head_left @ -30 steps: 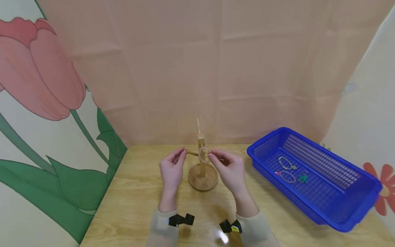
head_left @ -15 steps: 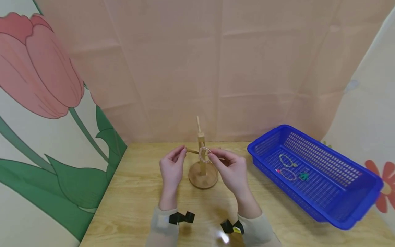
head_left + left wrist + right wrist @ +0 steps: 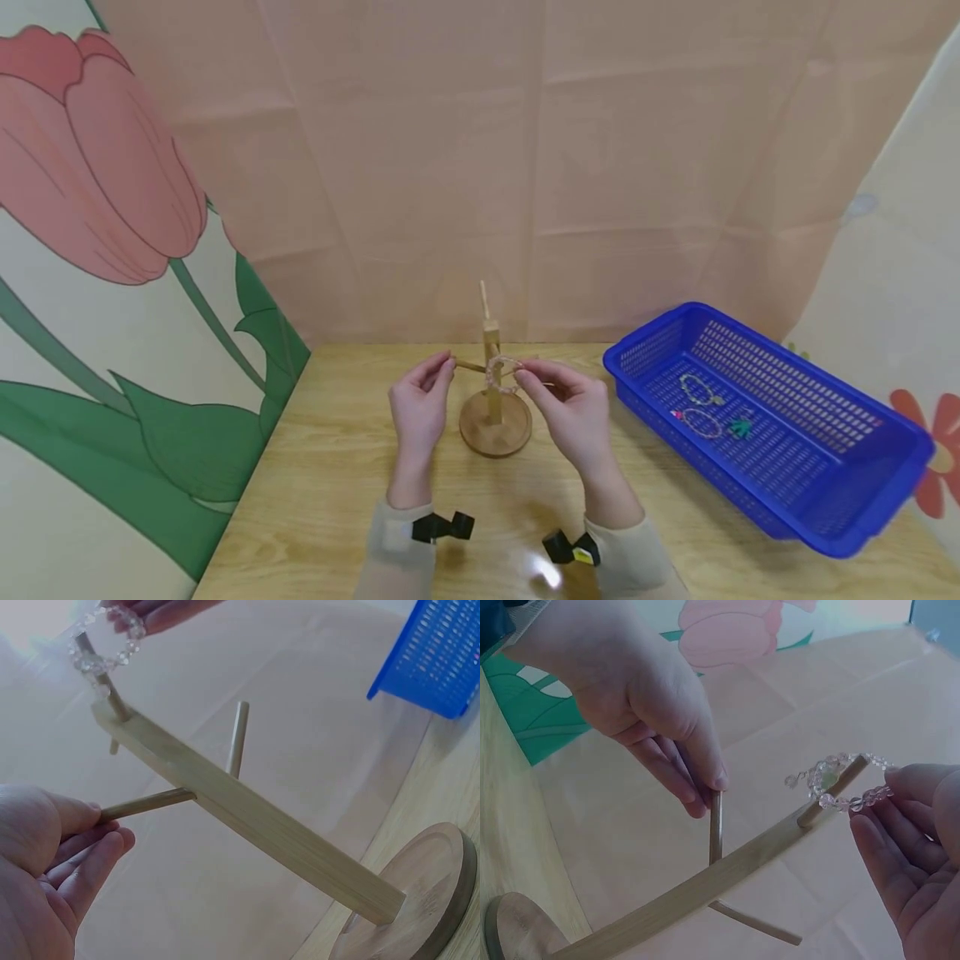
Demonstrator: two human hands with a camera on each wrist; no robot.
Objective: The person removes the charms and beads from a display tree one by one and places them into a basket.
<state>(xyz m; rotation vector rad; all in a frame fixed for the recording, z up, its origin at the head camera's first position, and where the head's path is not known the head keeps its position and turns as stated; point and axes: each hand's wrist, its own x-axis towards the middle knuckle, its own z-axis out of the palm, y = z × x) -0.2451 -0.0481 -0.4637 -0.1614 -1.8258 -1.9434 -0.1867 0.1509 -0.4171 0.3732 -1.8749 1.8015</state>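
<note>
A wooden stand with several pegs has an upright post (image 3: 277, 832) on a round base (image 3: 495, 437). My left hand (image 3: 420, 412) pinches the end of one side peg (image 3: 154, 804) between thumb and fingers. With thumb and fingertips, my right hand (image 3: 576, 417) grips a bracelet of clear pinkish beads (image 3: 859, 802), which has a pale green bead and a small dangling end. In the right wrist view the bracelet's loop is around the tip of an upper peg (image 3: 832, 791). Part of the bracelet is hidden behind the right fingers.
On the right of the wooden table (image 3: 337, 467) stands a blue plastic basket (image 3: 705, 492). It holds a yellowish bracelet (image 3: 697, 389), a pinkish bracelet (image 3: 701, 423) and a green item (image 3: 740, 428). A pink cloth (image 3: 420, 183) hangs behind.
My right hand has shifted slightly to the right with the bracelet. The left hand keeps its pinch on the side peg.
</note>
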